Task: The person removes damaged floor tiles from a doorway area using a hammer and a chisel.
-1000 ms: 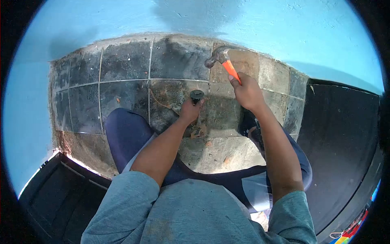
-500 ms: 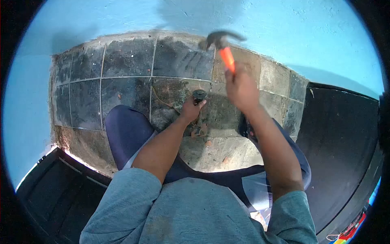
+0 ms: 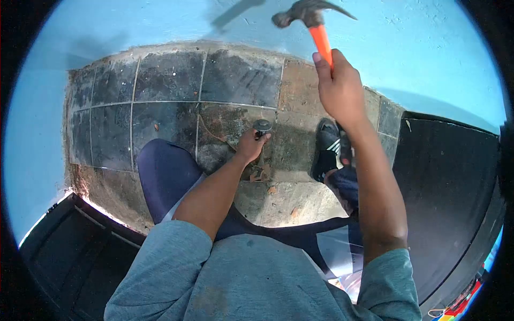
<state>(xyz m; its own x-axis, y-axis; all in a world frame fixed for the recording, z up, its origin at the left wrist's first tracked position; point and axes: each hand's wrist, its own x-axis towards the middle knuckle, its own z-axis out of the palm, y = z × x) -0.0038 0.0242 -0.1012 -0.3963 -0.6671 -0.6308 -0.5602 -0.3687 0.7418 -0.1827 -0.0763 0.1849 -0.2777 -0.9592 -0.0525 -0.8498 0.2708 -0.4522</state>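
My right hand [image 3: 344,91] is closed round the orange handle of a claw hammer [image 3: 309,12], raised high with its dark metal head in front of the blue wall. Down by the floor, my left hand [image 3: 251,144] grips a dark round-topped tool [image 3: 262,126], which looks like a chisel held upright. Its lower end is hidden beneath the fingers. Under and beside this hand lies a stained, worn tile [image 3: 222,117] with brownish broken bits [image 3: 259,172] near it. The hammer head and the tool are well apart.
Blue walls [image 3: 176,21] border the tiled floor [image 3: 166,80]. A dark panel [image 3: 444,198] stands at the right and another dark panel [image 3: 80,262] at lower left. My black shoe [image 3: 326,142] with white stripes rests right of the tool; my bent knee [image 3: 166,176] is at left.
My right hand has lifted the hammer upward and slightly right, away from the floor, uncovering the shoe. My left hand stays on the dark tool in nearly the same place.
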